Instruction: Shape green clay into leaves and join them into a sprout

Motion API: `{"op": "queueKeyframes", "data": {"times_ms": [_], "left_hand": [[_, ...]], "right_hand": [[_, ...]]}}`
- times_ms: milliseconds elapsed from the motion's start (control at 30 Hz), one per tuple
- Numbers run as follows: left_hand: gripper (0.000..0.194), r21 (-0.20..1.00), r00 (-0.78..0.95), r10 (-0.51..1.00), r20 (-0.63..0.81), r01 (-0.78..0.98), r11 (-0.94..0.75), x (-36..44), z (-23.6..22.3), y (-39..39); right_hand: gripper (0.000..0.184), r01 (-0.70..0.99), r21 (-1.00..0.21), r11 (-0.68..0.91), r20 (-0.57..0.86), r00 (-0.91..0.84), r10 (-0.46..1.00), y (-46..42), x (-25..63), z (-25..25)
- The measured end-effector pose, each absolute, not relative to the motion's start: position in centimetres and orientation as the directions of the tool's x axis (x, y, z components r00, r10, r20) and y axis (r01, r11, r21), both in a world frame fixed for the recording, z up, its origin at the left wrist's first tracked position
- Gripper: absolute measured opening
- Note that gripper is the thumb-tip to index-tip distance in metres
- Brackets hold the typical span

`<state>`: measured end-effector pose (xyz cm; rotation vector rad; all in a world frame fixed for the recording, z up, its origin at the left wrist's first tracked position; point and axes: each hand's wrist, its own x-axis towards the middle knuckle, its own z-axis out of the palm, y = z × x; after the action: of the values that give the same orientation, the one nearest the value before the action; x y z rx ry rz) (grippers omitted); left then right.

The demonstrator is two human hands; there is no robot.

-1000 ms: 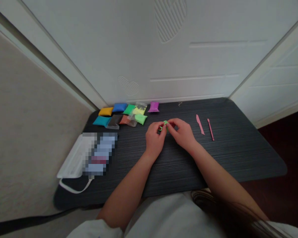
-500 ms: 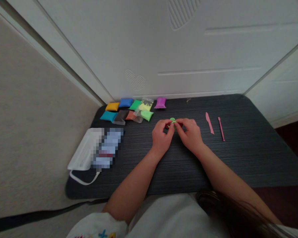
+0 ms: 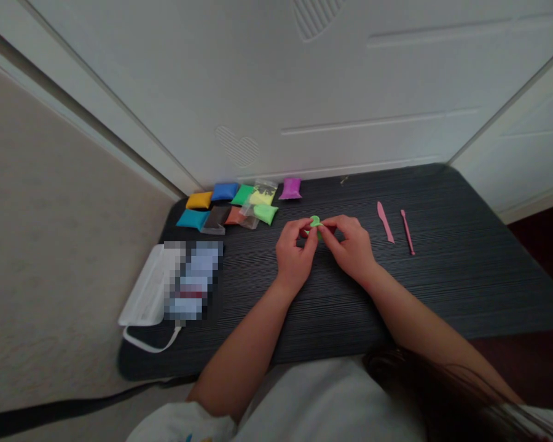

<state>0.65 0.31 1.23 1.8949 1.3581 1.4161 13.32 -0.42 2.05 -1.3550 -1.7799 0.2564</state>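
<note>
Above the middle of the dark table, both my hands meet around a small piece of light green modelling clay (image 3: 315,221). My left hand (image 3: 295,250) pinches its left side between thumb and fingers. From the other side, the thumb and fingertips of my right hand (image 3: 350,247) close on it too. Part of the clay is covered by my fingers, so its full shape is hidden. To the right of my right hand lie a pink plastic knife (image 3: 386,222) and a thin pink modelling stick (image 3: 408,232).
Several clay packets lie at the back left, among them a blue packet (image 3: 225,191), a teal packet (image 3: 192,218) and a purple packet (image 3: 290,188). A white face mask (image 3: 146,291) and a pixelated phone-like object (image 3: 196,279) with a white cable (image 3: 154,348) lie at the left edge of the table (image 3: 461,288).
The camera view has shifted and tilted slightly. My fingers have moved a little on the green clay, and its upper part now looks like a curved rim. Both hands keep hold of it.
</note>
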Motion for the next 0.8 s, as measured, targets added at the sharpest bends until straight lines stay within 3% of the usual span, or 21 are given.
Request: {"op": "queueKeyframes", "data": {"times_ms": [800], "left_hand": [[0.012, 0.786, 0.024, 0.888, 0.459, 0.455, -0.419, 0.75, 1.23, 0.28]], "right_hand": [[0.013, 0.652, -0.66, 0.373, 0.47, -0.029, 0.882, -0.35, 13.48, 1.97]]}}
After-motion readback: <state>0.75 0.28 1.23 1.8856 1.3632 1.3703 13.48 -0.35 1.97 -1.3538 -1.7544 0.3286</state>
